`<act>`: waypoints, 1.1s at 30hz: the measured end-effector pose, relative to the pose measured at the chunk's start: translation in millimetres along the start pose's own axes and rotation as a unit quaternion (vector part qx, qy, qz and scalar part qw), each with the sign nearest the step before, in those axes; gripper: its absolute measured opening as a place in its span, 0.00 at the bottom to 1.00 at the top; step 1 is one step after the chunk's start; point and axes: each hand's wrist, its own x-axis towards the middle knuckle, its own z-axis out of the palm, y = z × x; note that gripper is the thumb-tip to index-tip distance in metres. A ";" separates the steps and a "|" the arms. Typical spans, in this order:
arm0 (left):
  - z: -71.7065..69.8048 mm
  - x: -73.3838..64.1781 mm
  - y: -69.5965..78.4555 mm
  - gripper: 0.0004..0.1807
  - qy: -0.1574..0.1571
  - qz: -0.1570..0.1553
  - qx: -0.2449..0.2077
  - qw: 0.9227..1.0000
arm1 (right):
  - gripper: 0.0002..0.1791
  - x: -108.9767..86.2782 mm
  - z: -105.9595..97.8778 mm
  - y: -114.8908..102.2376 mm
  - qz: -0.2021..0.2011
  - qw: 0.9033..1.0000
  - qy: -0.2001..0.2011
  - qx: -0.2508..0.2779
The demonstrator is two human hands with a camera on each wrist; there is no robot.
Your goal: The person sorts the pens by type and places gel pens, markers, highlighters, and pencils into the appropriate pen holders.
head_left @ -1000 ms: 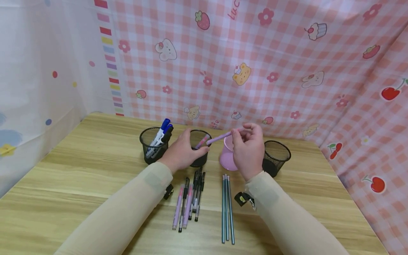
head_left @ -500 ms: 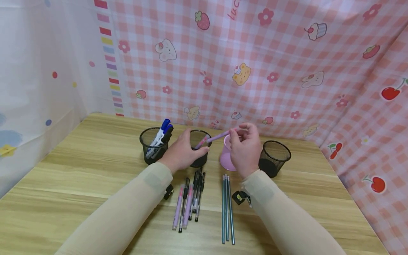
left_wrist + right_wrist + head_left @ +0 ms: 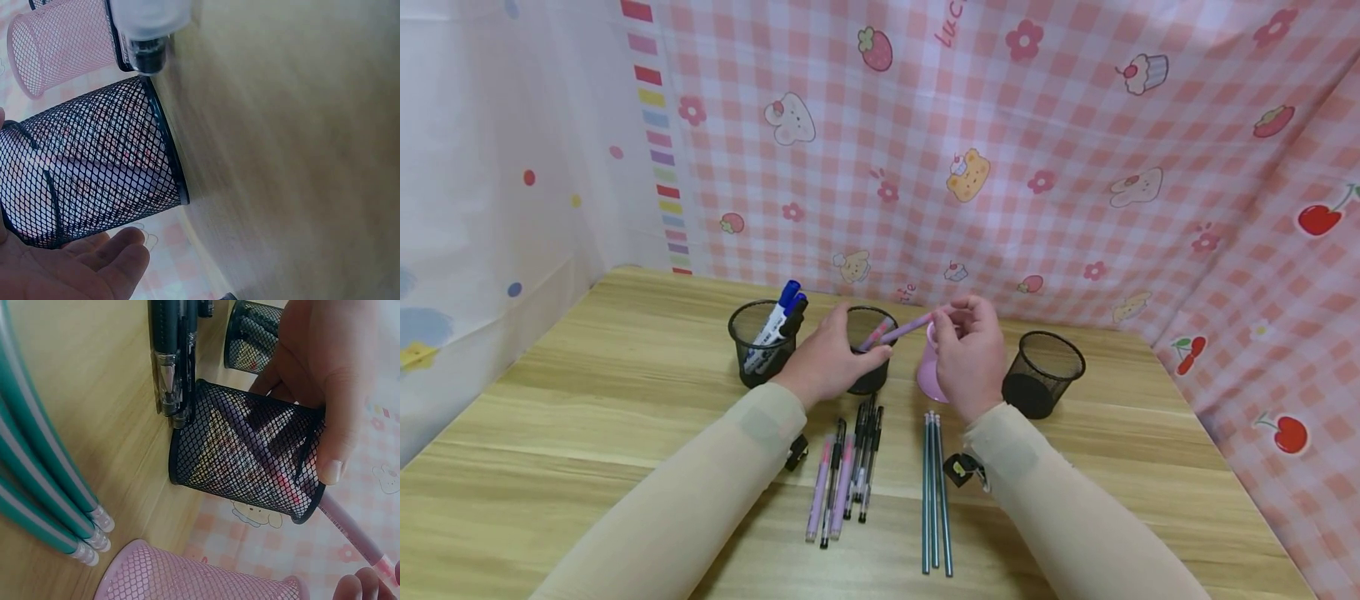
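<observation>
My left hand point(image 3: 823, 358) holds a black mesh pen cup point(image 3: 868, 379), its thumb at the rim and its fingers on the far side. A lilac pen with pink markings point(image 3: 876, 333) leans inside that cup. Between the thumb and fingers of my right hand point(image 3: 973, 358) is a second lilac pen point(image 3: 912, 323), slanting down to the left with its lower end at the cup's mouth. In the right wrist view this held pen point(image 3: 351, 528) meets the rim. A pink mesh cup point(image 3: 931, 375) stands partly hidden behind my right hand.
Left of the held cup, another black mesh cup point(image 3: 752, 333) contains blue and black markers. One more black mesh cup point(image 3: 1045, 375) stands at right. Lilac and black pens point(image 3: 842, 479) lie in front, beside several teal pencils point(image 3: 935, 500). A checked cloth hangs behind the table.
My right hand has moved left and slightly down, bringing its lilac pen's lower end to the cup's mouth. The left hand and the cup it holds have stayed in place.
</observation>
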 end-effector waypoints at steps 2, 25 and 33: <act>0.1 0.2 0.1 0.61 0.000 0.001 0.001 1.000 | 0.10 -0.6 0.4 0.7 -0.002 1.000 -0.001 -0.004; 0.7 -0.1 1.1 0.61 -0.002 -0.004 -0.001 1.000 | 0.06 -5.6 6.4 9.8 -0.030 0.996 -0.014 -0.079; 2.1 1.1 0.3 0.60 0.002 -0.003 0.000 1.000 | 0.06 -5.7 7.4 9.8 -0.024 0.996 -0.031 -0.086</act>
